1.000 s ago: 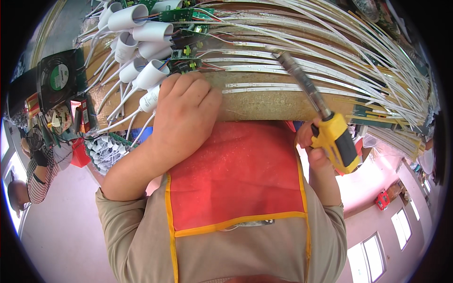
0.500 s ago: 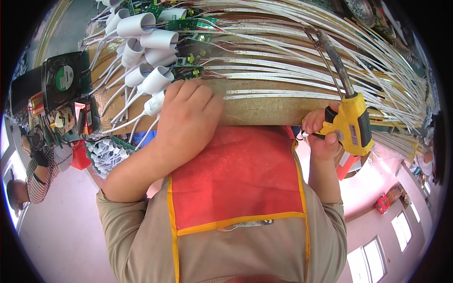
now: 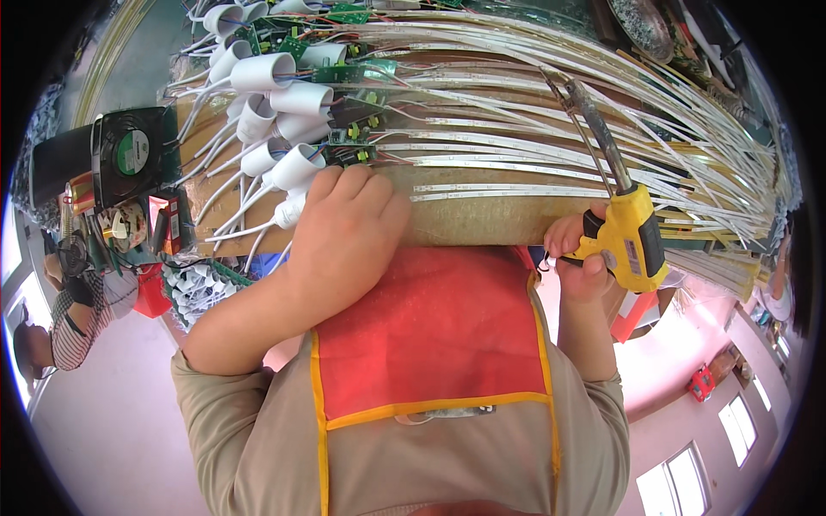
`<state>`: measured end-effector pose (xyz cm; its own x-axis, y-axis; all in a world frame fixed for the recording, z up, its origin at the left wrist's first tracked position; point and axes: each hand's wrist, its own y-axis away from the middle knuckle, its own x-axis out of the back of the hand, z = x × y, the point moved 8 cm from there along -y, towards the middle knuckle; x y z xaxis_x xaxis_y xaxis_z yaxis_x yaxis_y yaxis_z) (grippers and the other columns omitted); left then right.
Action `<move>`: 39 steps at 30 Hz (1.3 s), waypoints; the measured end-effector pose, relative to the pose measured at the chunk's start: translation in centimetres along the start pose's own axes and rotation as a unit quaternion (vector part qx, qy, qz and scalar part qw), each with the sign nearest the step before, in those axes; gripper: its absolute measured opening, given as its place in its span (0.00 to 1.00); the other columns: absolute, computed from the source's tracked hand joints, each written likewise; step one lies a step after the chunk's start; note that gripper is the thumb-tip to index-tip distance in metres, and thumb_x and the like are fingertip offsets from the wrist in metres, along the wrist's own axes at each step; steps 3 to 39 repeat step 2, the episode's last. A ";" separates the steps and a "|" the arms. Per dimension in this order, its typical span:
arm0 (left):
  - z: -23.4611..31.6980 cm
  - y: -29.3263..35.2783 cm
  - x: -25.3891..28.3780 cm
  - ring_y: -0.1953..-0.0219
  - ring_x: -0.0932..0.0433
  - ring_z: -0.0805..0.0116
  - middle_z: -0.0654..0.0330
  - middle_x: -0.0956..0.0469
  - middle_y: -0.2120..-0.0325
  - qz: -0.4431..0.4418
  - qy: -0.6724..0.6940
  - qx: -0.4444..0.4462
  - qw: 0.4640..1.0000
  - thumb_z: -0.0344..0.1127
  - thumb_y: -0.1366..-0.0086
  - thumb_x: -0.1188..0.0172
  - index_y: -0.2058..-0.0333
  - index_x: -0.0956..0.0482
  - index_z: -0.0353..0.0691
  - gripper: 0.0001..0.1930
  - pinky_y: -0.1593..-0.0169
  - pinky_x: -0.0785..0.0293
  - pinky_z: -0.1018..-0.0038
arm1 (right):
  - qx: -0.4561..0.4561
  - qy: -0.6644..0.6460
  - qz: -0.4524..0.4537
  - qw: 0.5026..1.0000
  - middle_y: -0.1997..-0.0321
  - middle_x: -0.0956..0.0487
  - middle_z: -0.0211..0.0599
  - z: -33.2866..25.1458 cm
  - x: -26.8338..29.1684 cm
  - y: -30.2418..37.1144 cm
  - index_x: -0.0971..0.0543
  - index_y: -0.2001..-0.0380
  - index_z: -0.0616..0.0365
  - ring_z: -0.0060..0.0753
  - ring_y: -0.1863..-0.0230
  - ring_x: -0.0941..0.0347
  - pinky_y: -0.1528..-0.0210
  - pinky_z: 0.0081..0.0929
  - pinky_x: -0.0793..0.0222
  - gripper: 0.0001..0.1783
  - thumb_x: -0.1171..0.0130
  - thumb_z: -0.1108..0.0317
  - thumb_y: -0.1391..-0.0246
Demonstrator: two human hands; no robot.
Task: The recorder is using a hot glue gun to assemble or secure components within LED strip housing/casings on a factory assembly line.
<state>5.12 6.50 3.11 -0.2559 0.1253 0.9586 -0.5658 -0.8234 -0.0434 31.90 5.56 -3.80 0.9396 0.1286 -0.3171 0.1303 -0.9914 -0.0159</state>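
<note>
At the bench's near edge my left hand [image 3: 351, 219] is closed, knuckles up, right beside the nearest white tubular cap [image 3: 291, 211]. Its fingertips are hidden, so what they grip does not show. To the right, my right hand [image 3: 575, 260] is wrapped round the handle of a yellow and black soldering gun [image 3: 635, 236]. The gun's dark metal barrel [image 3: 601, 125] points up and away over white LED strips [image 3: 516, 163]. Just beyond my left fingers lie small green circuit boards [image 3: 348, 138] wired to the caps and strips.
Several more white caps [image 3: 262, 72] with pale cables crowd the bench's left part. A black fan [image 3: 131, 153] stands at the left, near a small red box [image 3: 165, 222]. A metal dish [image 3: 641, 30] lies at the far right. Another person [image 3: 73, 322] is at the far left.
The whole view has shifted slightly, so the bench sits lower in it. Both hands keep about the same places over the bench, the right one still gripping the soldering gun.
</note>
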 end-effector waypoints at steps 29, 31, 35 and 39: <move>0.2 -0.5 1.0 0.56 0.24 0.58 0.59 0.23 0.63 0.003 0.030 -0.017 0.999 0.31 0.53 0.33 0.61 0.20 0.41 0.17 0.53 0.30 0.60 | -0.009 -0.003 0.001 1.000 0.74 0.30 0.30 -0.1 -0.1 -0.2 0.36 0.33 0.56 0.30 0.75 0.31 0.71 0.31 0.32 0.47 0.32 0.38 0.44; 0.2 -0.5 1.0 0.56 0.24 0.58 0.59 0.23 0.63 0.003 0.030 -0.017 0.999 0.31 0.53 0.33 0.61 0.20 0.41 0.17 0.53 0.30 0.60 | -0.009 -0.003 0.001 1.000 0.74 0.30 0.30 -0.1 -0.1 -0.2 0.36 0.33 0.56 0.30 0.75 0.31 0.71 0.31 0.32 0.47 0.32 0.38 0.44; 0.2 -0.5 1.0 0.56 0.24 0.58 0.59 0.23 0.63 0.003 0.030 -0.017 0.999 0.31 0.53 0.33 0.61 0.20 0.41 0.17 0.53 0.30 0.60 | -0.009 -0.003 0.001 1.000 0.74 0.30 0.30 -0.1 -0.1 -0.2 0.36 0.33 0.56 0.30 0.75 0.31 0.71 0.31 0.32 0.47 0.32 0.38 0.44; 0.2 -0.5 1.0 0.56 0.24 0.58 0.59 0.23 0.63 0.003 0.030 -0.017 0.999 0.31 0.53 0.33 0.61 0.20 0.41 0.17 0.53 0.30 0.60 | -0.009 -0.003 0.001 1.000 0.74 0.30 0.30 -0.1 -0.1 -0.2 0.36 0.33 0.56 0.30 0.75 0.31 0.71 0.31 0.32 0.47 0.32 0.38 0.44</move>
